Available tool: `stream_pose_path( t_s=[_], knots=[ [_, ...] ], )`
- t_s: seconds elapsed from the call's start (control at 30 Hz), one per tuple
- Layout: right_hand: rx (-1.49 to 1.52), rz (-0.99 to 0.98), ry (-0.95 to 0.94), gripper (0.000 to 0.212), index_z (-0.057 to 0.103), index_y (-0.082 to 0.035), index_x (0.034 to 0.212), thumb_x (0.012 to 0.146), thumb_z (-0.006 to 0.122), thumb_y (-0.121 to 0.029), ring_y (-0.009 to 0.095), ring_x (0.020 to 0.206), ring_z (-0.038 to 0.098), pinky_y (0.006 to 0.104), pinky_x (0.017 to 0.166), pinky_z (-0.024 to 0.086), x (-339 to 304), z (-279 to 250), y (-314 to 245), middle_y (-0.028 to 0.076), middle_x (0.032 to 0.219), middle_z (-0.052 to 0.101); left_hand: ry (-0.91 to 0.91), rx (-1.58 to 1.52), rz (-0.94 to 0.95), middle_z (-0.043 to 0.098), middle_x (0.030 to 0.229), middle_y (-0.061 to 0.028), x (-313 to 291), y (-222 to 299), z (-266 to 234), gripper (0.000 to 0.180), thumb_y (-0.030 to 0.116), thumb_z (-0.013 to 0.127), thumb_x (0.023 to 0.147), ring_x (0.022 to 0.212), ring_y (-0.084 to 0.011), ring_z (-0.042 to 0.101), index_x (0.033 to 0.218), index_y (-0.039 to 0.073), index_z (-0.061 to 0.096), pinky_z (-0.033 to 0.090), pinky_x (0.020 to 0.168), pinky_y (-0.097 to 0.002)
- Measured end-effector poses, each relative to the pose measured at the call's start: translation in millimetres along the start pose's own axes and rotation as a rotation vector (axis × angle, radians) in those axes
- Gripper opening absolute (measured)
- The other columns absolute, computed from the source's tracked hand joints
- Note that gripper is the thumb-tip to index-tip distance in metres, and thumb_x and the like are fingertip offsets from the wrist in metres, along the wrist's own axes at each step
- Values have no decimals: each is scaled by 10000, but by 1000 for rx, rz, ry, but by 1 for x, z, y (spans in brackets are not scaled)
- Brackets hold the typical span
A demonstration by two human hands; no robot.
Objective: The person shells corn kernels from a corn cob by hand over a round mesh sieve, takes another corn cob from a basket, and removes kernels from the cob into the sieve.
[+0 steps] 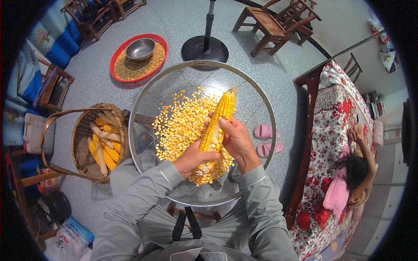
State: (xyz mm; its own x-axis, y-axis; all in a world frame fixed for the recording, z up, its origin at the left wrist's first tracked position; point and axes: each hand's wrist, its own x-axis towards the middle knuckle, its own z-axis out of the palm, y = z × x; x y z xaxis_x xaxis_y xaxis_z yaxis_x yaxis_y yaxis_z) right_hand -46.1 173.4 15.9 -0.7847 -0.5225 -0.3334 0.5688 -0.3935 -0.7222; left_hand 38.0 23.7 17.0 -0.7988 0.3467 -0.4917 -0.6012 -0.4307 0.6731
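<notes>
An ear of corn is held at a slant over a round mesh sieve. My left hand wraps round its lower end, thumb across the cob. My right hand grips the ear's right side higher up, its thumb pressed on the kernels. Part of the lower cob shows pale where kernels are off; the upper part is full of yellow kernels. Loose corn kernels lie heaped in the sieve, mostly left of and below the ear. The sieve rests above my lap.
A wicker basket with corn ears and bare cobs stands at left. Behind it, a red tray of grain holds a metal bowl. A stand's black base, wooden chair and pink slippers surround me. A person lies on the bed.
</notes>
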Motion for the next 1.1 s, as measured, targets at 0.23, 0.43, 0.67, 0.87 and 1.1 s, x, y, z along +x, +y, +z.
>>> stream_pose_path(
  t_s=[0.23,0.43,0.67,0.87,1.1],
  knots=[
    [212,-27,-20,502,426,31,1351,947,600,-212,272,1154,594,420,983,506,-1,7,-5,144,1315,553,-36,-13,-33,622,874,-51,1,3,-6,312,121,678,858,714,-137,625,1119,24,536,528,636,-289],
    [10,-55,-2,517,430,33,1349,961,577,-276,263,1140,596,419,982,501,-1,1,3,152,1296,562,-20,-29,-29,624,845,-51,5,-6,-7,282,123,676,857,668,-145,624,1089,27,548,528,617,-296],
    [135,-32,77,433,459,31,1306,957,594,-187,230,1074,613,394,932,521,-2,10,-3,128,1199,593,16,77,47,624,869,-55,7,-8,-3,297,108,681,853,687,-147,628,1107,25,551,529,612,-296],
    [-26,-37,56,421,473,38,1287,953,603,-182,228,1043,625,389,926,524,-1,3,4,121,1146,617,-14,2,-31,622,880,-59,4,-8,-5,337,95,678,851,699,-151,630,1144,24,527,532,608,-292],
    [169,-37,25,450,476,40,1304,945,609,-197,227,1077,619,391,960,510,-1,5,-4,151,1179,615,-39,-19,-41,623,844,-68,0,0,-3,342,126,686,852,659,-159,630,1135,25,521,535,591,-302]
  ],
)
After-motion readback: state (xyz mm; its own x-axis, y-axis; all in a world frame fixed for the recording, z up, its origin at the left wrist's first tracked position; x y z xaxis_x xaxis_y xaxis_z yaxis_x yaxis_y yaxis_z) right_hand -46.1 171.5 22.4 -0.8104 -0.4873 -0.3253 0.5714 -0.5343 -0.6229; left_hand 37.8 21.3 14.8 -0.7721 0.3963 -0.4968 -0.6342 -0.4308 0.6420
